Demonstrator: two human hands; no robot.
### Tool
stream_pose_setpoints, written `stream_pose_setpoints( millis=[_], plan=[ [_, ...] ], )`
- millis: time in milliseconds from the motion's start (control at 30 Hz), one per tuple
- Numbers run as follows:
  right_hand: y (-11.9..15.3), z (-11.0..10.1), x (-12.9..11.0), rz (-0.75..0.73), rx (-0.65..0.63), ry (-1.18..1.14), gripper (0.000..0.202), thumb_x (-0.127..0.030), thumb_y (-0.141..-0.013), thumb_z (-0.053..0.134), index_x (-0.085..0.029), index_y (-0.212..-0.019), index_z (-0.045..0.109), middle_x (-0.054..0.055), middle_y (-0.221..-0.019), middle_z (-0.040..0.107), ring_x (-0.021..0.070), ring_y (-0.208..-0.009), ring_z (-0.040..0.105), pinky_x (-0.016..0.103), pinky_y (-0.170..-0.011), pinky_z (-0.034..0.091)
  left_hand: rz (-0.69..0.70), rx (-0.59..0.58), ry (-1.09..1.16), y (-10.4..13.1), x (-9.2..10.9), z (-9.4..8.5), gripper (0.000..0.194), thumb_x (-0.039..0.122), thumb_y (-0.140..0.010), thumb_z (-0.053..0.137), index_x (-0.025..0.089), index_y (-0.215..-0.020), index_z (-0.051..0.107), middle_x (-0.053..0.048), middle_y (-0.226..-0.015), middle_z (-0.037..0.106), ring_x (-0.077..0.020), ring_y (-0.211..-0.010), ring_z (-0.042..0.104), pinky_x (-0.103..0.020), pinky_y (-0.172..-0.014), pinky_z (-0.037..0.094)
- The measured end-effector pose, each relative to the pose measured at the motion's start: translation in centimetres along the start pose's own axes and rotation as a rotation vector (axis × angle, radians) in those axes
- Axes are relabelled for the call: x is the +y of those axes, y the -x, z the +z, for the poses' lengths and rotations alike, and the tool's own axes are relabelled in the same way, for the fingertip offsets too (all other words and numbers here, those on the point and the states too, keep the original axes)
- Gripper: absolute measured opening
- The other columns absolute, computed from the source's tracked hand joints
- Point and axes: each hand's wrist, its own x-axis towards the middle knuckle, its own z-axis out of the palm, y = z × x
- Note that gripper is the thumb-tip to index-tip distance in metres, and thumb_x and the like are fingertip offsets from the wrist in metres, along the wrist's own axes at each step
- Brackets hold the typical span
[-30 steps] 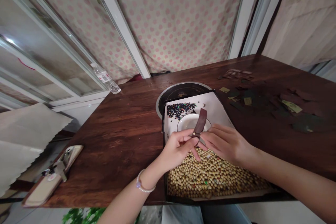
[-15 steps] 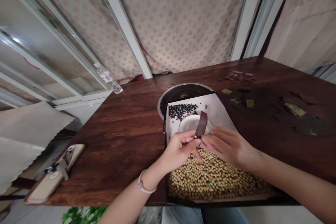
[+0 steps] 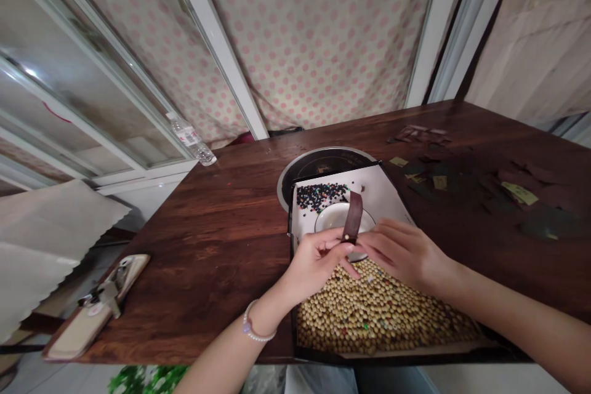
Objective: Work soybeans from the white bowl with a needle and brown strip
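A dark brown strip [image 3: 353, 215], ribbon-like, stands up between my hands with its top end curving over. My left hand [image 3: 318, 261] pinches its lower end between thumb and fingers. A small pale bead [image 3: 347, 237] shows at that pinch. My right hand [image 3: 406, 252] is closed, its fingertips meeting the strip's lower right edge; the exact grip is partly hidden. Behind the strip is a white bowl [image 3: 327, 219] with a dark rim. Below my hands, many tan beads [image 3: 369, 314] fill the near part of a shallow black-edged tray [image 3: 388, 188].
Dark beads [image 3: 318, 197] lie in the tray's far left corner. A round dark plate [image 3: 305, 166] sits behind the tray. Dark and yellow scraps [image 3: 519, 192] are spread at right. A plastic bottle [image 3: 194, 140] stands at the far left edge; a wooden board with a metal clip [image 3: 108, 298] lies nearer.
The brown strip has turned a little and curves more at its top, with the bead now against its lower end. My right hand has shifted slightly to the right.
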Motion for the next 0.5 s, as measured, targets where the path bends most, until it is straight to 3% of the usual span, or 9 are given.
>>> stream_pose_setpoints(
  millis=[267,500],
  plan=[
    [0.16,0.16,0.0,0.017,0.017,0.012,0.011,-0.009,-0.088,0.049,-0.015,-0.084,0.057,0.004,-0.071,0.06,0.0151,-0.066,0.054,0.028,-0.06,0.046,0.012,0.117,0.084,-0.17,-0.45,0.16,0.027,0.021,-0.082,0.063,0.012,-0.106,0.067,-0.01,-0.091,0.075,-0.0164,-0.058,0.072,-0.024,-0.056,0.055],
    [0.02,0.14,-0.04,0.017,0.033,0.017,0.012,-0.006,-0.087,0.048,-0.013,-0.086,0.058,0.005,-0.071,0.061,0.0158,-0.067,0.055,0.029,-0.061,0.046,0.019,0.094,0.094,-0.11,-0.43,0.05,0.03,0.02,-0.083,0.06,0.012,-0.112,0.064,-0.011,-0.098,0.074,-0.0144,-0.06,0.072,-0.022,-0.061,0.056]
  ],
)
